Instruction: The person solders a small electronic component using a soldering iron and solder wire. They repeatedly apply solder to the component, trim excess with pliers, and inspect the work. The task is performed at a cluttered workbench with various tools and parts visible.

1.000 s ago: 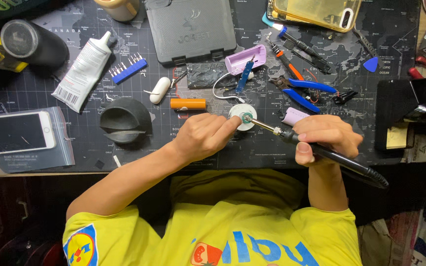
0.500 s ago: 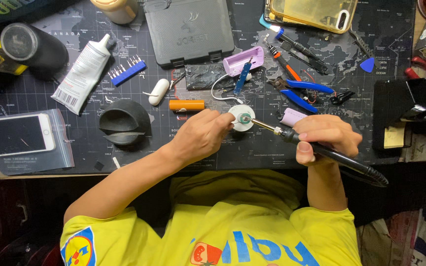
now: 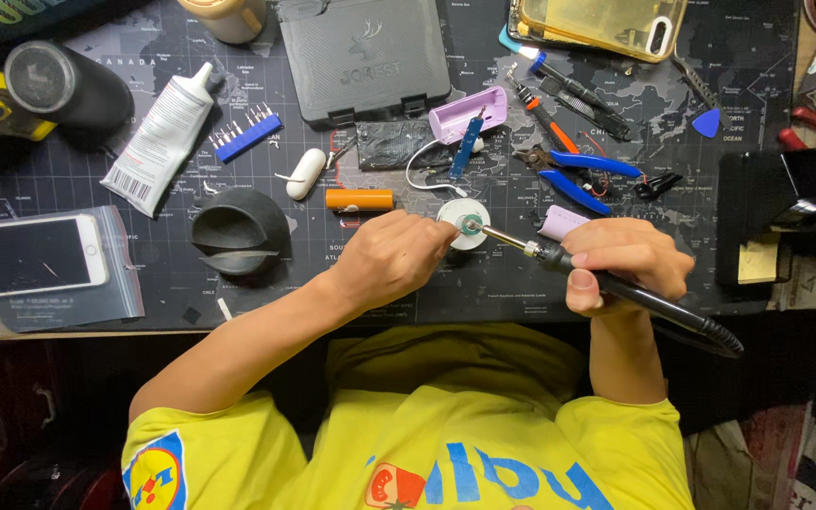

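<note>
My right hand (image 3: 627,261) grips a black soldering iron (image 3: 616,288) whose metal tip reaches left to a small round white part (image 3: 465,225) on the dark mat. My left hand (image 3: 391,257) rests with its fingers closed on the near-left edge of that white part and steadies it. A white wire runs from the part up toward a purple case (image 3: 467,112) with a blue circuit strip (image 3: 466,147). An orange cylinder cell (image 3: 359,199) lies just left of my left hand.
Black bowl-shaped holder (image 3: 238,230), white phone on a plastic bag (image 3: 28,256), glue tube (image 3: 162,138), bit strip (image 3: 245,136) and black case (image 3: 364,57) sit left and back. Blue pliers (image 3: 578,175), screwdrivers, phone back (image 3: 604,24) and a soldering stand (image 3: 772,222) lie right.
Both hands stay almost still. The iron tip remains on the white round part, with only a slight shift of the fingers.
</note>
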